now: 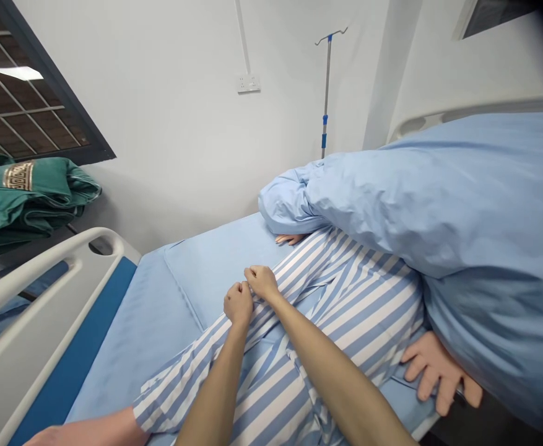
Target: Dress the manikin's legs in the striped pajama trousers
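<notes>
A manikin lies on the bed in blue-and-white striped trousers (pixel 373 303). My left hand (pixel 238 303) is closed in a fist at its far trouser leg, near the knee. Right beside it, my right hand (pixel 262 282) is also closed, a little farther up the same leg. The fingers of both hands curl around the striped cloth, though their tips are hidden. Below my left forearm, the manikin's bare foot (pixel 90 430) sticks out of the trouser cuff. One manikin hand (pixel 443 368) rests at the near bed edge, and the fingers of its other hand (pixel 290 238) show beyond the hip.
A light blue quilt (pixel 438 198) covers the manikin's upper body. The bed's footboard (pixel 80 272) rises at left, near folded green cloth (pixel 34 198). A drip stand (pixel 327 93) and a wall socket (pixel 248 83) are behind the bed (pixel 220 248).
</notes>
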A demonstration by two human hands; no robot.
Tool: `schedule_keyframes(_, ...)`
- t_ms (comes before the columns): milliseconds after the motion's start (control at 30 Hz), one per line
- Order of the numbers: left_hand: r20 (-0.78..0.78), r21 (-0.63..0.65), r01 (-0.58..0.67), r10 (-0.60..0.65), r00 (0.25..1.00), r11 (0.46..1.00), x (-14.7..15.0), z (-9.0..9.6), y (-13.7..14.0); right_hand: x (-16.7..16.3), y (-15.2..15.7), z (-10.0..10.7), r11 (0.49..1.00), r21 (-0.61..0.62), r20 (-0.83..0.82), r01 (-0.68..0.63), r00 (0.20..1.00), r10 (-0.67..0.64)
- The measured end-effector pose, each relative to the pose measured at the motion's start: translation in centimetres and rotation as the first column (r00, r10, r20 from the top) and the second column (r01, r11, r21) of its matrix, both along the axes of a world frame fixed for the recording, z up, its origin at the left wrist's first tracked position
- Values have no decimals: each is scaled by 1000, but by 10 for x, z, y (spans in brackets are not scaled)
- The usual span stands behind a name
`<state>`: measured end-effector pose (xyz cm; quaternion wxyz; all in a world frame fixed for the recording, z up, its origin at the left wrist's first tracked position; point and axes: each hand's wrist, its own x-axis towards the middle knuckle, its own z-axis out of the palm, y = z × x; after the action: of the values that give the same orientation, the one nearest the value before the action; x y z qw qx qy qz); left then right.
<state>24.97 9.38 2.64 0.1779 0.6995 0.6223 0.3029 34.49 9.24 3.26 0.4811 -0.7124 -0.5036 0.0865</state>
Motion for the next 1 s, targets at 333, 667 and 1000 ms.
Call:
schedule_keyframes(333, 108, -5, 19, -18, 994, 1000, 33, 17, 14, 11, 6, 3, 989, 141, -300, -42, 950, 83)
schedule_keyframes(667, 89, -44, -48, 52, 995, 998, 44, 3, 11, 21, 7, 4, 990, 108, -397, -90, 909, 126)
schedule_keyframes(1000, 52, -52, -22, 25, 998, 998, 46, 9, 4, 60, 1, 24, 986, 88, -148, -139, 977, 151)
